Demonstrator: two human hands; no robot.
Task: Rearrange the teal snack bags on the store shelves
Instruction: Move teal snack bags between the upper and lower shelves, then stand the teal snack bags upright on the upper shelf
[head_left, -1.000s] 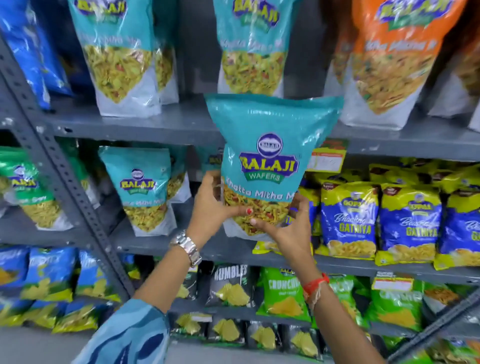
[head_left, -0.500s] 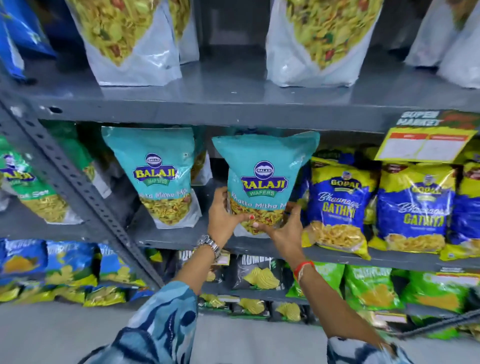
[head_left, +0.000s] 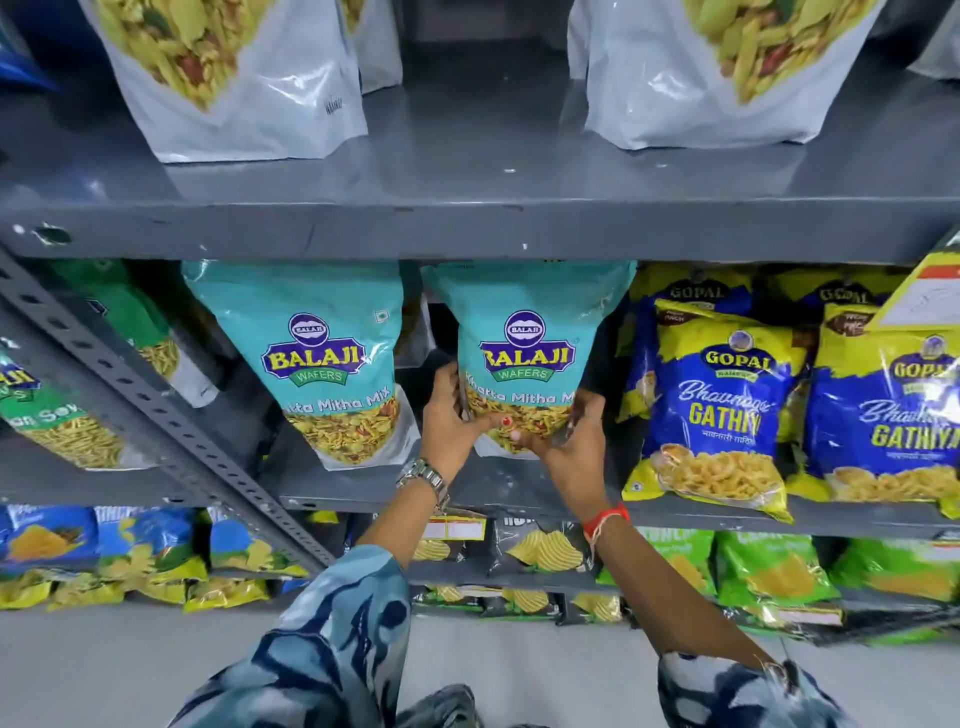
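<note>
A teal Balaji snack bag (head_left: 527, 332) stands upright on the middle shelf (head_left: 363, 501), its top just under the shelf above. My left hand (head_left: 449, 423) grips its lower left side and my right hand (head_left: 571, 441) cups its lower right corner. A second teal Balaji bag (head_left: 317, 353) stands right beside it on the left, apart from my hands. More teal bags sit behind these two, mostly hidden.
Blue and yellow Gopal bags (head_left: 717, 405) crowd the shelf to the right. Green bags (head_left: 67, 415) stand left of a slanted perforated steel brace (head_left: 171, 421). Large white-bottomed bags (head_left: 244, 78) stand on the upper shelf (head_left: 467, 228). Chip packs fill the lower shelves.
Both hands carried the teal bag down from in front of the upper shelf and into the middle shelf, next to the other teal bag. The view moved closer and lower.
</note>
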